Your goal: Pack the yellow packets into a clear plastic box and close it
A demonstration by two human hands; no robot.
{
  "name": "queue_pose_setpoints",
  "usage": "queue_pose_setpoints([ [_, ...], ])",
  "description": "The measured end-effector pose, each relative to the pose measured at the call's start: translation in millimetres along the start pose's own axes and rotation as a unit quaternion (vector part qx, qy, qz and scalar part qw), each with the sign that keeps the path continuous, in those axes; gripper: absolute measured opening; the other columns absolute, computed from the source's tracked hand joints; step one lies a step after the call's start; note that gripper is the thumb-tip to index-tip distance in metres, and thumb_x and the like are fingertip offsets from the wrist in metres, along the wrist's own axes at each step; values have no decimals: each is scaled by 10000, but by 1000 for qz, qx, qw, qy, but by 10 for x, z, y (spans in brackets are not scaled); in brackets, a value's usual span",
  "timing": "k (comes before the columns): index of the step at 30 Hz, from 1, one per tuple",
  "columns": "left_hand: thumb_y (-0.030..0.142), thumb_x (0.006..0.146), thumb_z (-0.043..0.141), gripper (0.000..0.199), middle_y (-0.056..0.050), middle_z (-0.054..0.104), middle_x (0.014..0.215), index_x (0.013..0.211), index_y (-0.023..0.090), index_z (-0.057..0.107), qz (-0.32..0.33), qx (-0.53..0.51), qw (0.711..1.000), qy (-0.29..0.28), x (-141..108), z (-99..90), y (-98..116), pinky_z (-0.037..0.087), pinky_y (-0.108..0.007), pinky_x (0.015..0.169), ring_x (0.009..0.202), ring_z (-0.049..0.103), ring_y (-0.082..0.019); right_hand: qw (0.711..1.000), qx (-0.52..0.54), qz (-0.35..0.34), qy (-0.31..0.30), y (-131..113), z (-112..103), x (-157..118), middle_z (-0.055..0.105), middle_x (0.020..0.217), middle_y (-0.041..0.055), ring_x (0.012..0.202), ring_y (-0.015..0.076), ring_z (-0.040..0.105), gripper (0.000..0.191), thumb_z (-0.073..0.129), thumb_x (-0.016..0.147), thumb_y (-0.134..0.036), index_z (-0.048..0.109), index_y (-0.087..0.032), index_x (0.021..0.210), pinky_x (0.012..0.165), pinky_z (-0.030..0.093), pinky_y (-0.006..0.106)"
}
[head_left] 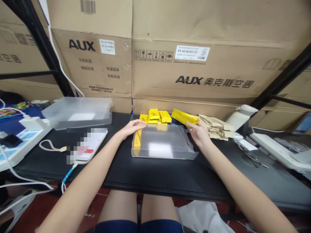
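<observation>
1. Foreground: person's bare thighs [119, 205] & navy shorts [115, 226], under the edge of a black table [150, 176]; forearms reach fwd from either side.
2. Center: clear plastic case [181, 154], flat on table btw the hands; slotted flaps at its R end.
3. L hand [131, 127]: over rear L corner of case, fingers close together & slightly bent; can't tell if they pinch the rim or the pkt beneath.
4. R hand [199, 133]: thumb & fingers pinching the R end of a yellow pkt [182, 116], held tilted above the rear R part of case.
5. Progress (judged): early. One upright yellow strip [137, 137], seemingly inside, lies along L wall of case; most of the interior shows no yellow. Outside: the held pkt, plus a small pile of yellow pkts [154, 115] just behind case.
6. R rear: tan pkts [215, 126], stacked, next to a white bottle [243, 116].
7. L side: phone [93, 145] w/ cable, white power strip [31, 136], & more clear plastic [77, 110] toward the rear.
8. Backdrop: AUX-marked cardboard [213, 68], w/ printed handling symbols.
</observation>
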State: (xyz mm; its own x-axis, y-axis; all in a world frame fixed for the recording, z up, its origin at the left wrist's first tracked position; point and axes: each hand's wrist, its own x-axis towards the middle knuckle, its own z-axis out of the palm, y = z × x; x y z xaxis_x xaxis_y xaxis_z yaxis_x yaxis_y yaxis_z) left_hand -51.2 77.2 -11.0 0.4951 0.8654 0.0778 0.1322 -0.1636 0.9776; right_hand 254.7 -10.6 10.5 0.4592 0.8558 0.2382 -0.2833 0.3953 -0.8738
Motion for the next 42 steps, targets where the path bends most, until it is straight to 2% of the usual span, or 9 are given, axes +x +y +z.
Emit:
queue_pose_setpoints([
  [6,434,654,724,406,-71,688,995,976,193,671,1,1,1000,6,-15,2,25,434,-381,900,958,617,-235,1000,1,-3,-19,-11,43,-32,722,871,1,961,202,659,324,778,518,-85,622,-216,770,906,525,343],
  [10,433,640,734,413,-69,694,961,975,198,679,0,-1,1000,11,-15,5,28,436,-386,892,942,619,-240,1000,9,-4,-13,-8,53,-34,725,856,10,979,199,656,315,774,526,-67,625,-204,766,916,522,319],
  [16,456,650,723,434,-70,689,977,990,193,666,1,6,1000,7,-8,-3,8,425,-384,909,956,616,-233,1000,11,15,-3,5,1,1,730,879,9,948,172,665,277,803,531,-122,654,-197,753,868,539,252],
  [25,448,658,720,432,-79,687,998,991,182,653,0,3,1000,3,1,-1,9,418,-382,922,976,616,-230,999,-23,35,4,-3,-27,11,734,880,8,890,167,679,197,778,613,-191,689,-201,787,802,557,262],
  [29,429,661,721,410,-80,689,990,981,183,653,-4,-3,1000,2,-7,5,22,425,-377,912,970,620,-229,998,-31,47,12,-20,-30,4,731,867,-11,837,140,681,189,766,636,-196,684,-216,805,740,557,233],
  [32,426,664,719,399,-79,690,986,976,188,655,-2,-4,1000,1,-4,3,12,424,-379,915,974,620,-233,999,-29,44,8,-18,-32,8,729,863,-10,845,144,680,196,774,636,-201,674,-213,804,764,551,246],
  [35,437,667,716,402,-78,690,986,977,189,654,1,0,1000,1,5,-2,-4,419,-381,925,984,618,-235,999,-22,41,2,-6,-32,15,727,874,2,863,149,678,186,776,626,-188,653,-202,765,795,544,256],
  [39,448,665,717,422,-76,687,1002,989,187,650,4,3,1000,1,10,-3,-9,410,-377,942,1001,612,-230,999,-5,45,12,6,-26,13,724,861,-5,812,131,678,180,767,602,-148,612,-196,678,757,555,237],
  [42,456,666,713,423,-75,688,986,985,185,651,4,6,1000,-1,5,-2,-1,409,-379,944,997,612,-230,999,-4,50,0,1,-13,-3,723,848,-6,809,138,680,210,771,574,-118,612,-197,686,737,564,234],
])
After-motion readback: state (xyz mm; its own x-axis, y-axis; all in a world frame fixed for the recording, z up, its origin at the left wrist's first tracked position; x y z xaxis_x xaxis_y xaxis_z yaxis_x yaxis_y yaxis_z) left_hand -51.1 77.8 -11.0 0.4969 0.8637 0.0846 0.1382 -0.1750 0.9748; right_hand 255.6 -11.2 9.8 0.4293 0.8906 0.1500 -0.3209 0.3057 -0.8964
